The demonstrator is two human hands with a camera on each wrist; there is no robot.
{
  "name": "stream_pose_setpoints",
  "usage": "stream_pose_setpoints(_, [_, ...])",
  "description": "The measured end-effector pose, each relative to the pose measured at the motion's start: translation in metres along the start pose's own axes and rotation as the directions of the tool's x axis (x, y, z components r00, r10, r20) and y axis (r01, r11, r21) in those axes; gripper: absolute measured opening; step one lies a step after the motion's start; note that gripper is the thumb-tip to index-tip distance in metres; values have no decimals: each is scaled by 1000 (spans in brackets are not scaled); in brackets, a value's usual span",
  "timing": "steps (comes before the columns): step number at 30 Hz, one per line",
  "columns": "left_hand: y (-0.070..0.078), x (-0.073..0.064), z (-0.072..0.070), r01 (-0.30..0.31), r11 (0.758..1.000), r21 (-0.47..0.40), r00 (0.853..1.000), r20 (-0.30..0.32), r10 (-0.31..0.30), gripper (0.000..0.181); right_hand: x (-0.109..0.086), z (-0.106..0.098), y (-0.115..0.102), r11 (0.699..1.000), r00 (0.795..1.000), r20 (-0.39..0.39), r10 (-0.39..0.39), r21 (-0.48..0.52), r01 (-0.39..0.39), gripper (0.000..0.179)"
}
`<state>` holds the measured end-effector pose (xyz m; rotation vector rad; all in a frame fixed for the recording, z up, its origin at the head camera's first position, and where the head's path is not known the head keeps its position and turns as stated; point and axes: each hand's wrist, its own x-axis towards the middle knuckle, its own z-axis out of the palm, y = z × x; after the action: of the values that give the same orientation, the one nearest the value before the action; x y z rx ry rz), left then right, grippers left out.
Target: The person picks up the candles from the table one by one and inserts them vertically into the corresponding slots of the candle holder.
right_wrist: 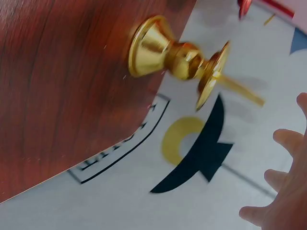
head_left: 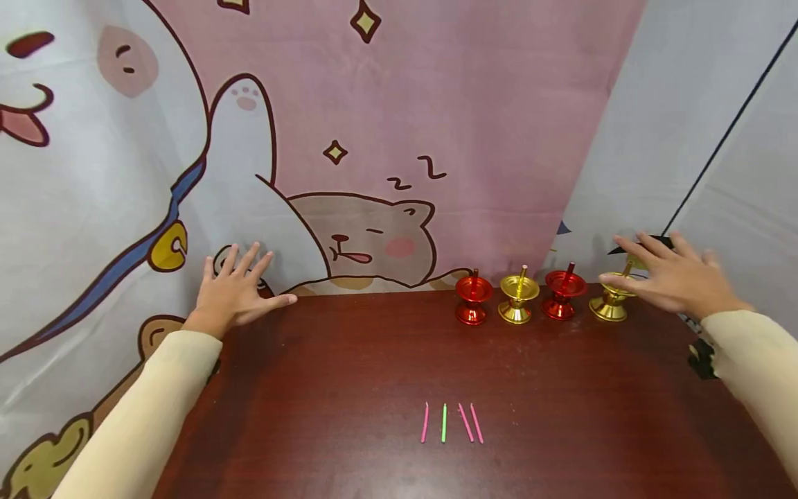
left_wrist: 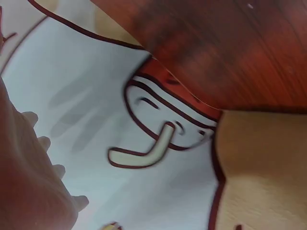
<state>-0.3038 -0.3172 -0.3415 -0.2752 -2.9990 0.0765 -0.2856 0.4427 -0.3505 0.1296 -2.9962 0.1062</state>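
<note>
My left hand (head_left: 235, 290) hovers with spread fingers over the table's far left corner, holding nothing. In the left wrist view only part of that hand (left_wrist: 33, 177) shows, at the left edge. My right hand (head_left: 682, 281), fingers spread too, is raised at the far right and partly covers a gold candle holder (head_left: 607, 308). The right wrist view shows a gap between the fingers and this holder (right_wrist: 184, 60). In line to its left stand a red holder (head_left: 559, 308), another gold one (head_left: 516, 312) and another red one (head_left: 472, 313).
On the dark red wooden table (head_left: 337, 374), nearer the front, lie three thin pink candles (head_left: 425, 424) and one green candle (head_left: 444, 424). Behind the far edge hangs a cloth (head_left: 499, 138) printed with cartoon animals. A small black object (head_left: 703, 358) is by the right edge.
</note>
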Motion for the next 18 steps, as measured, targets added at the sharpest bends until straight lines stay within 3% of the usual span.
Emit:
stream_pose_setpoints(10, [47, -5, -13, -120, 992, 47, 992, -41, 122, 115, -7, -8, -50, 983, 981, -59, -184, -39, 182, 100])
stream_pose_setpoints(18, [89, -8, -12, -215, 976, 38, 974, -67, 217, 116, -17, -3, -93, 958, 950, -131, -285, -9, 286, 102])
